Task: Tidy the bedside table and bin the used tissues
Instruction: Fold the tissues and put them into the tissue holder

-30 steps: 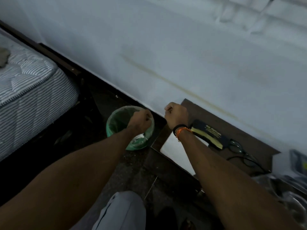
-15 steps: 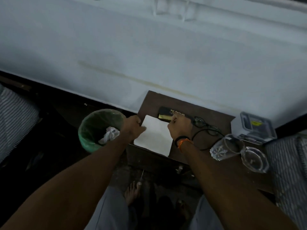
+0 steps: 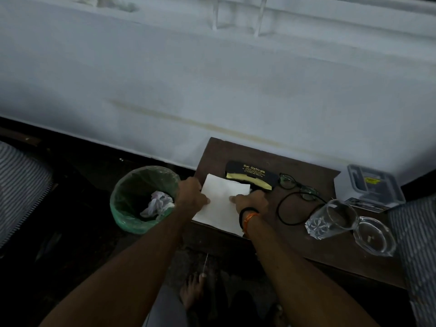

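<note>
The left hand (image 3: pixel 192 195) is pinching the near-left edge of the white tissue sheet (image 3: pixel 223 204) with curled fingers, while the right hand (image 3: pixel 251 202) is pressing flat on its right side, gripping nothing. A sideways drag here risks snagging the spectacles' cord (image 3: pixel 286 210) and tugging the glasses (image 3: pixel 298 187) or nudging the tipped tumbler (image 3: pixel 330 219) off the bedside table (image 3: pixel 212 152). The sheet is lying under both hands at the table's left corner, overlapping the black spectacle case (image 3: pixel 253 174), with the green-lined bin (image 3: pixel 144 199) just beside the left hand and already holding crumpled tissue (image 3: pixel 158 204).
</note>
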`<state>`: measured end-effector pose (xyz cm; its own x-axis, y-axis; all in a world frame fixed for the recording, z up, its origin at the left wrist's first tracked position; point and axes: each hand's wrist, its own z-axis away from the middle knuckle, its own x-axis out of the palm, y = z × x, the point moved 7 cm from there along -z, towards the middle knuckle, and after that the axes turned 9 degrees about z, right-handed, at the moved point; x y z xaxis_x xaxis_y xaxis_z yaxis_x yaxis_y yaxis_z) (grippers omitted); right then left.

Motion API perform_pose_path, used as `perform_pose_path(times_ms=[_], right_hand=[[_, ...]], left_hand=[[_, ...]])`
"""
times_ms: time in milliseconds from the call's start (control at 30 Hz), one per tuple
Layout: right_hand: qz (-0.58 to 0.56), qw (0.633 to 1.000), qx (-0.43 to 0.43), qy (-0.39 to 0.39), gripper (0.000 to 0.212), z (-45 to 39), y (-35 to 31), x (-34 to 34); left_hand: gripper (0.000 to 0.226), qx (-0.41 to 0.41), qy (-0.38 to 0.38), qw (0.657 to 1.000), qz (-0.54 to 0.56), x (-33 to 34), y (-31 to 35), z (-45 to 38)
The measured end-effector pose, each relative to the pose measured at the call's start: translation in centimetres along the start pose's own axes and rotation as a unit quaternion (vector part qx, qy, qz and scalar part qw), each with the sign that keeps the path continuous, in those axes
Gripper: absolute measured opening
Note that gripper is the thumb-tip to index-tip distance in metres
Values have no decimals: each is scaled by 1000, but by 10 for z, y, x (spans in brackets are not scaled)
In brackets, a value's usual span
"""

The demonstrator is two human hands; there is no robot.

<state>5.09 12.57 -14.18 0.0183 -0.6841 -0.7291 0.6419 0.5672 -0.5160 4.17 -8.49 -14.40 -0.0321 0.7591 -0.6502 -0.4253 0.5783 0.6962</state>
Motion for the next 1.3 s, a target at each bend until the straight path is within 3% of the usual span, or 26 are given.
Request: perform_pose_path(times_ms=[200, 267, 367, 433, 533, 633, 700, 800, 900, 1033, 1100, 1200, 1300], right_hand=[[21, 999, -36, -13, 56, -23, 11, 27], [-23, 998, -53, -9, 49, -4, 0, 10], [-158, 986, -2, -47, 73, -3, 5, 9], [-191, 975, 23, -108, 82, -16, 15, 25], [-211, 963, 27, -165, 70, -14, 17, 28], [-238, 952, -30, -193, 37, 5, 4, 11], [-292, 926, -62, -230, 35, 9, -2, 6], [-334, 898, -115, -261, 43, 8, -10, -7], [-339, 896, -156, -240, 41, -1, -16, -27], [-332, 900, -220, -174, 36, -12, -26, -52], [-336, 894, -258, -145, 36, -18, -29, -60], [-324, 894, -284, -122, 29, -29, -20, -57], [-274, 912, -283, -118, 26, -38, -2, -41]], left_hand=[[50, -3, 2, 1000, -9, 0, 1, -1], [51, 2, 3, 1000, -14, 1, 1, -1], [51, -1, 7, 1000, -6, 1, 0, 0], [51, 0, 9, 1000, -2, 1, -1, 0], [52, 8, 6, 1000, 21, 2, -3, 1], [54, 15, 8, 995, 97, 0, -4, 1], [59, 29, -8, 979, 201, -2, 1, 3], [61, 35, -91, 940, 326, -1, 16, 5], [43, 55, -180, 914, 359, 2, 38, 8], [39, 112, -167, 893, 403, 2, 64, 10], [24, 152, -152, 881, 421, 3, 76, 12], [7, 180, -142, 893, 388, 16, 79, 16], [12, 179, -148, 912, 339, 36, 65, 16]])
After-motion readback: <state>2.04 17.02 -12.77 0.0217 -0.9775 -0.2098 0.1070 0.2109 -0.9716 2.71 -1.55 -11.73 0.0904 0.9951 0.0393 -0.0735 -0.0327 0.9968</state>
